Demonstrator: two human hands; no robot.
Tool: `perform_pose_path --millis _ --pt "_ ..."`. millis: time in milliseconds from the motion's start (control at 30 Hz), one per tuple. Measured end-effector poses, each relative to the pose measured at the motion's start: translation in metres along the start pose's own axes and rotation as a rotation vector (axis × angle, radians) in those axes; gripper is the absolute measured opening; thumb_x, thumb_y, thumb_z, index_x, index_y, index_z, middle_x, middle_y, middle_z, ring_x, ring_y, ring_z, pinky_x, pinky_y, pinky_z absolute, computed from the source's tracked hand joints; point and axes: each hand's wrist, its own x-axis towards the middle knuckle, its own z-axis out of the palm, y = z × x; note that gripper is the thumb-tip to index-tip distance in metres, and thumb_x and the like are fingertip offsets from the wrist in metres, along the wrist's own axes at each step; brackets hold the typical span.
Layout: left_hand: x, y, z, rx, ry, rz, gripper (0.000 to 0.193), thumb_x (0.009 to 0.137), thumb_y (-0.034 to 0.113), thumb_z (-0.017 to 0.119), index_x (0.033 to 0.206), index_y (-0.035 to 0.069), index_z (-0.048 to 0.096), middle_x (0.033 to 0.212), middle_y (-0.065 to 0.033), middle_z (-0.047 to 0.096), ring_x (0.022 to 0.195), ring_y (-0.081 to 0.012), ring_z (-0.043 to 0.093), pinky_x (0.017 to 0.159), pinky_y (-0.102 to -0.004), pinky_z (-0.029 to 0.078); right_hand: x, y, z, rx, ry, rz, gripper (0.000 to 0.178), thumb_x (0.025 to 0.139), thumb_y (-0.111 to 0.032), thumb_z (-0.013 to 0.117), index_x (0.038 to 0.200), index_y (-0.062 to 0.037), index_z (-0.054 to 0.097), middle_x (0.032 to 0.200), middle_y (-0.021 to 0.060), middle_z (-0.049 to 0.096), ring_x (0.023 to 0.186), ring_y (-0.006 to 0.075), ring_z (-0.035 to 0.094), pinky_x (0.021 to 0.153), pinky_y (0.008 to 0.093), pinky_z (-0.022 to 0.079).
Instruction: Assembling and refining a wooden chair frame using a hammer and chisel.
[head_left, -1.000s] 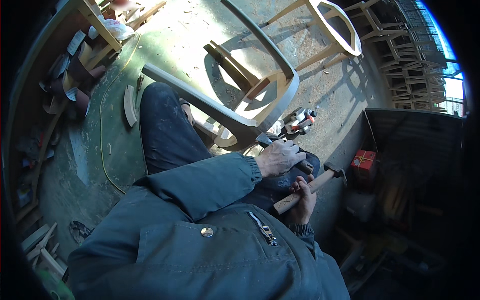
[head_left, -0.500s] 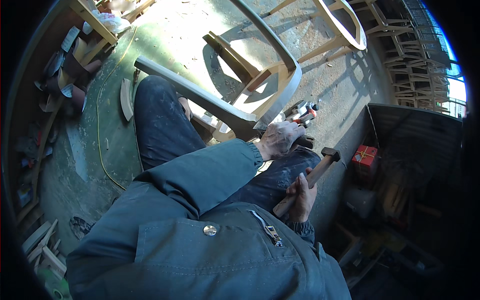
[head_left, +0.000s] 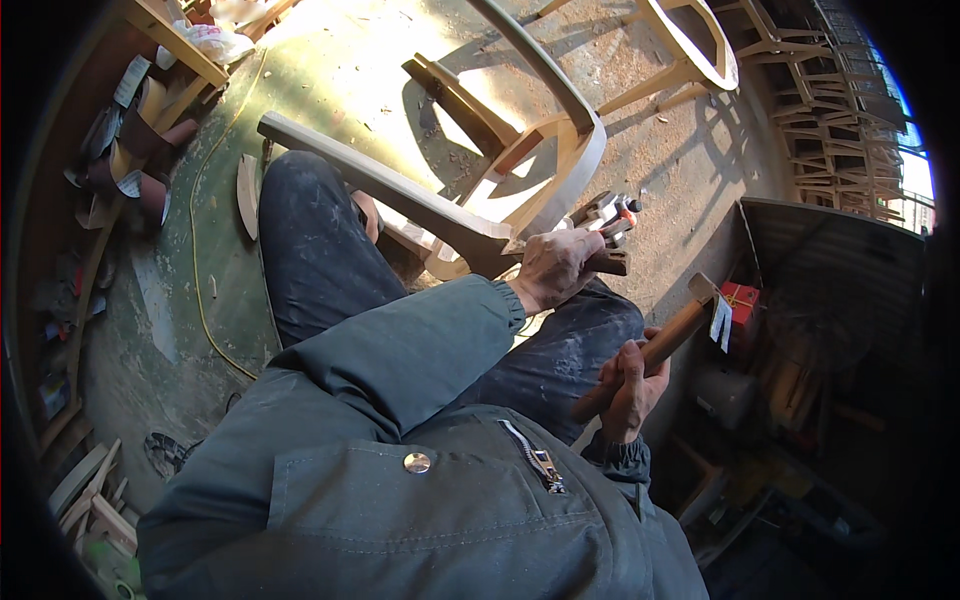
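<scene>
My right hand [head_left: 635,390] grips the wooden handle of a hammer [head_left: 678,332] over my right thigh; the metal head points up and away, one side catching bright light. My left hand [head_left: 558,268] is closed round a dark brown, handle-like piece [head_left: 606,262], whose blunt end sticks out to the right; its other end is hidden, so its kind is unclear. Just beyond that hand lies the corner of a wooden chair frame [head_left: 390,192] with a curved rail [head_left: 545,68], tipped over between my legs. Whether the held piece touches the frame cannot be made out.
Metal tools with red and black parts [head_left: 615,215] lie beyond my left hand. Another chair frame [head_left: 690,55] stands farther off, with stacked frames [head_left: 830,130] at the right. A red box [head_left: 742,302] is near the hammer. A yellow cord [head_left: 200,270] crosses the floor.
My right hand has swung the hammer to the right, away from my left hand, and its head has turned. My left hand has shifted slightly, still round the dark piece.
</scene>
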Motion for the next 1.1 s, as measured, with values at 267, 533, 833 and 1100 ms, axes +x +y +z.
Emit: perform_pose_path --millis 267,533,833,1100 --pt "0.008 -0.003 -0.008 -0.109 0.034 -0.112 0.020 0.082 0.013 0.074 0.095 0.012 0.060 0.080 -0.0108 0.066 0.074 -0.0344 0.068 0.063 -0.0416 0.051 0.022 -0.075 0.013 0.245 0.179 -0.448 0.030 0.093 -0.006 0.058 0.120 -0.0063 0.045 0.077 0.0017 0.051 0.052 0.0100 0.047 0.052 0.0285 0.047" --pt "0.004 -0.008 -0.006 -0.108 0.066 -0.041 0.018 0.085 0.019 0.074 0.099 0.013 0.063 0.083 -0.0125 0.068 0.076 -0.0366 0.068 0.064 -0.0428 0.052 0.045 -0.018 -0.027 -0.689 -0.198 -0.004 0.017 0.089 -0.004 0.066 0.101 -0.0011 0.055 0.082 0.0045 0.059 0.064 0.0142 0.052 0.062 0.0301 0.046" --pt "0.004 -0.003 -0.005 -0.058 -0.042 -0.013 0.018 0.081 0.016 0.076 0.094 0.015 0.062 0.082 -0.0097 0.068 0.078 -0.0332 0.070 0.064 -0.0418 0.053 0.025 0.001 -0.005 -0.353 0.022 -0.103 0.020 0.091 -0.005 0.062 0.105 -0.0071 0.049 0.072 0.0014 0.052 0.053 0.0097 0.052 0.050 0.0272 0.047" --pt "-0.012 -0.020 0.004 0.129 -0.159 0.049 0.020 0.083 0.029 0.075 0.088 0.015 0.062 0.078 -0.0095 0.066 0.079 -0.0322 0.069 0.064 -0.0428 0.052 0.018 -0.051 -0.032 0.027 0.075 -0.100 0.019 0.094 -0.005 0.060 0.108 -0.0081 0.048 0.074 -0.0020 0.047 0.053 0.0079 0.047 0.049 0.0275 0.046"
